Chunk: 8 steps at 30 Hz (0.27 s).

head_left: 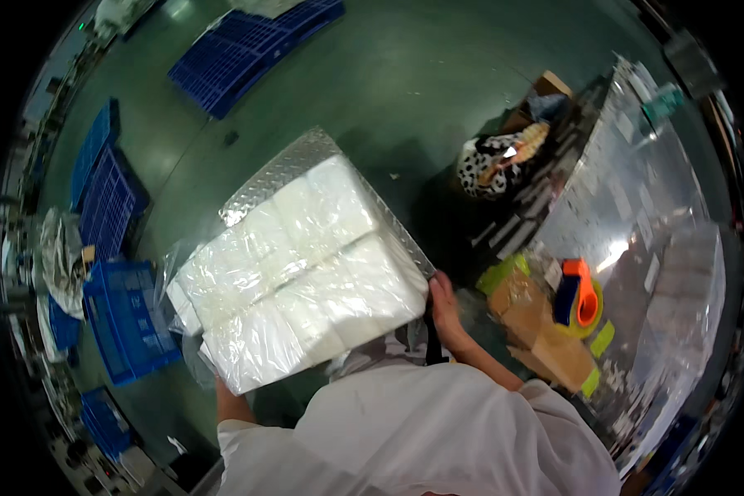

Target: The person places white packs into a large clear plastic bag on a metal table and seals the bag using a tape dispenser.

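A large bundle of white packs in clear plastic [298, 264] is held in front of my body, tilted up toward the right. Bubble wrap [281, 169] shows along its far and right edges. My right hand [445, 307] grips the bundle's right end, with the thumb side showing and the other fingers partly behind it. At the near left corner, my left hand [224, 387] supports the bundle; its fingers are hidden by the plastic and the packs.
To my right stands a metal-topped table [599, 198] with an orange and blue tape dispenser [581, 293], brown cardboard [541, 331] and plastic-wrapped packs [682, 289]. A spotted bag [489, 168] is beside it. Blue crates [128, 318] and blue pallets [252, 54] are on the green floor.
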{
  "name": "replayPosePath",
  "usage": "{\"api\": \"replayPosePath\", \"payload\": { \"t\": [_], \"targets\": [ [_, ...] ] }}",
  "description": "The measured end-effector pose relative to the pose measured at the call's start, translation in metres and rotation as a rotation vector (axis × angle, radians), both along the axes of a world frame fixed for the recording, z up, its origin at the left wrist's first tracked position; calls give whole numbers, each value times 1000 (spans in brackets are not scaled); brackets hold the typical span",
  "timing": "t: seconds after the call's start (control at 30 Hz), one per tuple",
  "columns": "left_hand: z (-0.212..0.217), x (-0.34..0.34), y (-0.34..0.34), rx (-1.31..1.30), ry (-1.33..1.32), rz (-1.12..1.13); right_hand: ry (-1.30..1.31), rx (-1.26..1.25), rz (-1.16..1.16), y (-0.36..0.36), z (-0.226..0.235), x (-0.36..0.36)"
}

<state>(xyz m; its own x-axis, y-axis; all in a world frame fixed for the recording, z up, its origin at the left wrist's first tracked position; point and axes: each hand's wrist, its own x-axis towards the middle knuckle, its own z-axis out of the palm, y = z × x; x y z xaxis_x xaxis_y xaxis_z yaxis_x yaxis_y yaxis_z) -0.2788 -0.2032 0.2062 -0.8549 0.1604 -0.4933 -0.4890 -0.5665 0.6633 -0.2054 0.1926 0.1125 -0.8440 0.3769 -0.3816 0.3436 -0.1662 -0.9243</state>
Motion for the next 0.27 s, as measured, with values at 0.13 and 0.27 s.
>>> {"api": "replayPosePath", "payload": {
  "t": [0.13,0.27],
  "targets": [
    [19,-53,-40,-98,-129,134,-418,-1030,-57,-13,3,-66],
    [-43,-59,-100,-411,35,229,-454,-937,69,-7,18,-135]
  ]
}}
